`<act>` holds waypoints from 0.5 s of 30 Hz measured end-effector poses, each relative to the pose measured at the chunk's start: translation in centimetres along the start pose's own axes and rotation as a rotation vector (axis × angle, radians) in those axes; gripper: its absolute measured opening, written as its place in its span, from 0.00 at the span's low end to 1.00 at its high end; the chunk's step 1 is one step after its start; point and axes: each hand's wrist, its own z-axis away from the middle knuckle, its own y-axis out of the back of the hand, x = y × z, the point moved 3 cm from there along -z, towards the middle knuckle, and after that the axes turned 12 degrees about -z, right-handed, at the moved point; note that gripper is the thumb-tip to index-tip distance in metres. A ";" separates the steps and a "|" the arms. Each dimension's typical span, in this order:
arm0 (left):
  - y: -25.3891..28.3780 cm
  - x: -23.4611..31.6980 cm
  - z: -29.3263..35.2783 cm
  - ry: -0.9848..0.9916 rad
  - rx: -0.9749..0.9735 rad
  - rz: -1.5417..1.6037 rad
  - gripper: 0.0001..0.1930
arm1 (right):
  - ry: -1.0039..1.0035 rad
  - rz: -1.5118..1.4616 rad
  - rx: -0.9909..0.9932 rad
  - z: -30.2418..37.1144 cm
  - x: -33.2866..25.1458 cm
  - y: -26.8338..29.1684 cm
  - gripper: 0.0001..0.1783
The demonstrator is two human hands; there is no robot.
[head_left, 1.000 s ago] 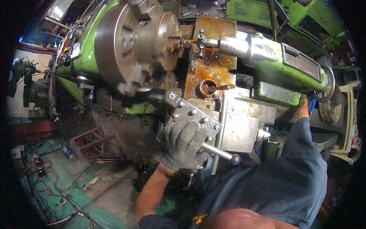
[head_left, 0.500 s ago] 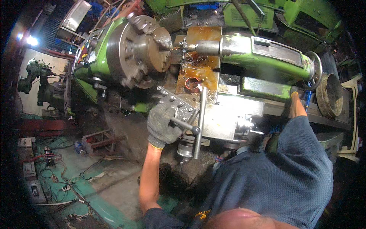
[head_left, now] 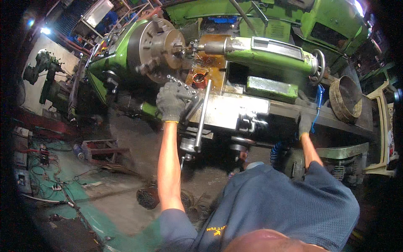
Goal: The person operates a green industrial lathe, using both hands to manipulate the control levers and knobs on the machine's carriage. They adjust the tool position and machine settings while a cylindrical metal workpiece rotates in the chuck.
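Note:
My left hand (head_left: 171, 101), in a grey glove, is closed around the handle (head_left: 187, 95) on the lathe's tool post, its fingertips partly hidden. Just beyond it is the large chuck (head_left: 161, 48), its jaws smeared as if turning. A workpiece end in the chuck meets the tailstock quill (head_left: 214, 47). A long metal bar (head_left: 204, 113) slants beside the tool post, over the bright cross-slide plate (head_left: 235, 110). My right hand (head_left: 304, 122), gloved too, is by the front edge of the lathe bed, below the green tailstock (head_left: 268, 52); its fingers are dark and blurred.
A red-rimmed cup (head_left: 200, 78) stands on the oily brown carriage plate. On the right are a blue air gun (head_left: 320, 95) with a coiled hose, a round metal pan (head_left: 345, 99) and the tailstock handwheel (head_left: 320, 66). Cables (head_left: 54, 180) and a rusty frame (head_left: 103, 151) lie on the left floor.
My right hand has left the tailstock's base and come down toward the bed's front edge. My left hand stays at the tool post. The view has shifted, moving the machine leftward.

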 end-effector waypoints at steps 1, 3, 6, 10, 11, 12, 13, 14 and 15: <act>-0.3 0.7 -0.6 0.005 -0.010 0.017 0.13 | 0.328 0.408 -0.081 2.7 5.0 1.3 0.15; -0.3 -0.2 -0.4 0.011 0.007 -0.019 0.12 | 0.217 0.560 -0.385 8.7 10.0 0.7 0.11; -1.6 0.3 -0.3 0.048 0.015 0.061 0.12 | 0.120 0.736 -0.761 19.6 23.2 5.2 0.14; -0.2 0.9 -1.0 0.075 -0.037 -0.005 0.11 | -0.296 0.798 -0.968 31.5 28.0 10.2 0.15; -0.2 -0.2 -0.2 0.091 -0.046 -0.015 0.11 | -0.337 0.829 -1.004 32.6 28.0 11.3 0.15; 0.2 0.6 -1.0 0.069 -0.044 -0.017 0.12 | -0.394 0.831 -1.020 35.0 29.3 12.4 0.15; 0.4 0.8 -1.1 0.063 -0.050 -0.023 0.12 | -0.415 0.850 -1.045 36.5 30.1 13.0 0.16; 0.5 1.0 -1.1 0.092 -0.081 -0.020 0.12 | -0.422 0.864 -1.069 37.7 30.9 13.6 0.16; 0.5 1.0 -0.9 0.076 -0.063 -0.009 0.12 | -0.395 0.889 -1.100 38.5 31.7 14.0 0.16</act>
